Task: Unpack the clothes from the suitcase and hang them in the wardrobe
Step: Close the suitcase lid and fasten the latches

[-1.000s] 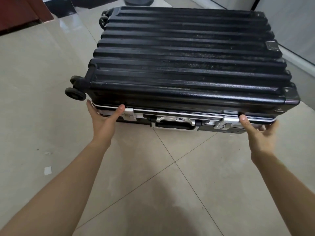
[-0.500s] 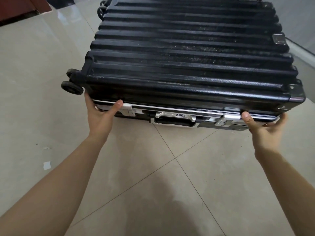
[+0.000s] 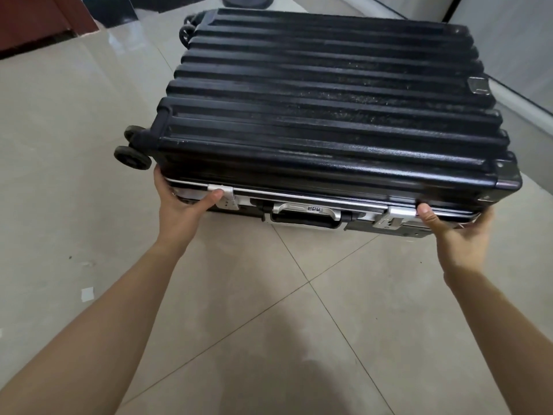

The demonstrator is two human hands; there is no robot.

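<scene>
A black ribbed hard-shell suitcase (image 3: 326, 115) lies flat on the tiled floor, its silver-framed front edge with a handle and combination lock (image 3: 305, 215) facing me. My left hand (image 3: 179, 208) grips the front edge at the left silver latch (image 3: 226, 196), thumb on the latch. My right hand (image 3: 457, 232) holds the front edge at the right corner, thumb beside the right latch (image 3: 395, 217). The lid's front edge looks slightly raised off the lower shell. No clothes are visible.
Beige floor tiles (image 3: 269, 324) surround the suitcase. Its wheels (image 3: 131, 155) stick out at the left. A dark red wooden piece (image 3: 36, 22) stands at the back left, a white wall base (image 3: 520, 103) runs along the right. A small white scrap (image 3: 87, 294) lies on the floor.
My left thumb has shifted onto the left latch and my right hand has slid under the right front corner. The front edge of the lid has risen a little.
</scene>
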